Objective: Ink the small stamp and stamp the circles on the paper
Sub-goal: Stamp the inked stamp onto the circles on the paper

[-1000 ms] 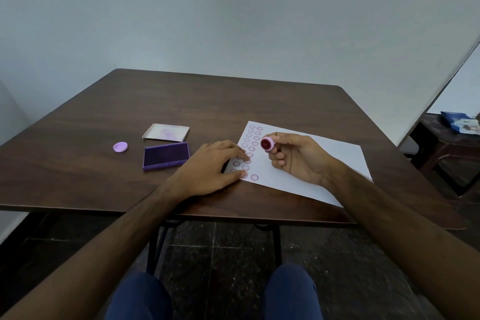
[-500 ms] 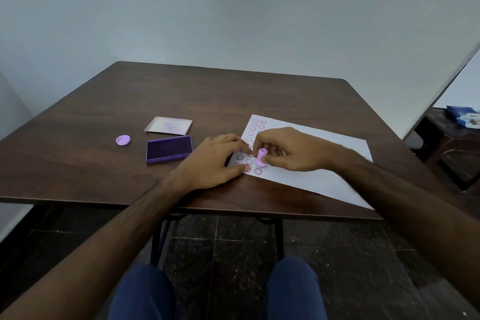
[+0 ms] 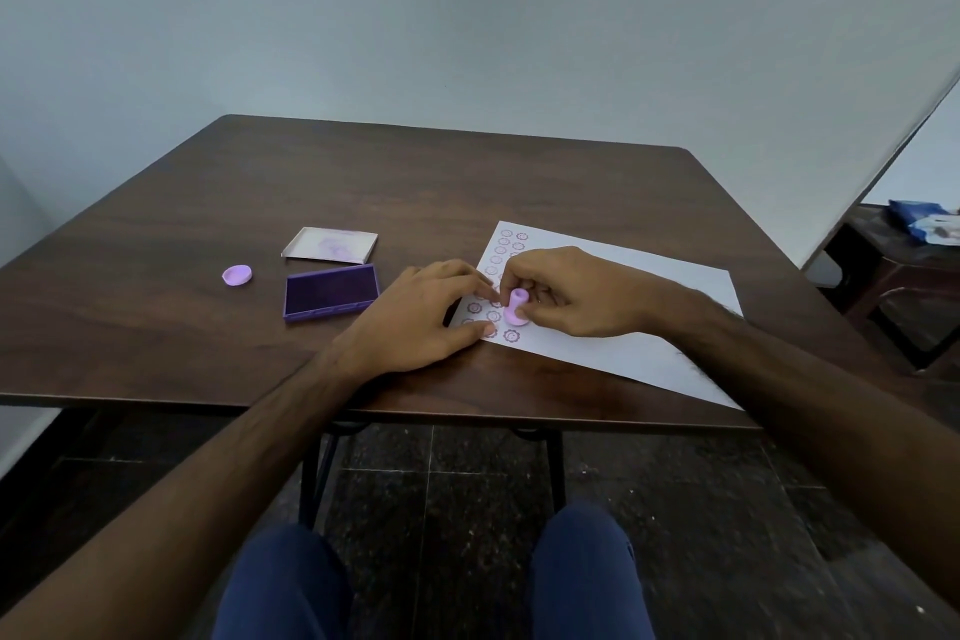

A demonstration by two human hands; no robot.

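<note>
A small pink-purple stamp [image 3: 517, 308] stands face down on the white paper [image 3: 639, 317], near the paper's front left corner. My right hand [image 3: 571, 294] grips the stamp between thumb and fingers. Rows of purple circles [image 3: 511, 335] run along the paper's left edge; some are hidden under my hands. My left hand [image 3: 421, 314] lies flat with fingers spread on the paper's left edge. The open purple ink pad [image 3: 331, 291] sits to the left of my left hand.
The ink pad's white lid [image 3: 330, 244] lies behind the pad. A small purple cap [image 3: 237, 274] rests further left on the dark wooden table [image 3: 363, 172]. A side table [image 3: 893, 265] with a blue packet stands at the right. My knees show below the table's front edge.
My right hand turned the stamp from face up in the air to face down and lowered it onto the paper. My left hand has stayed on the paper's edge.
</note>
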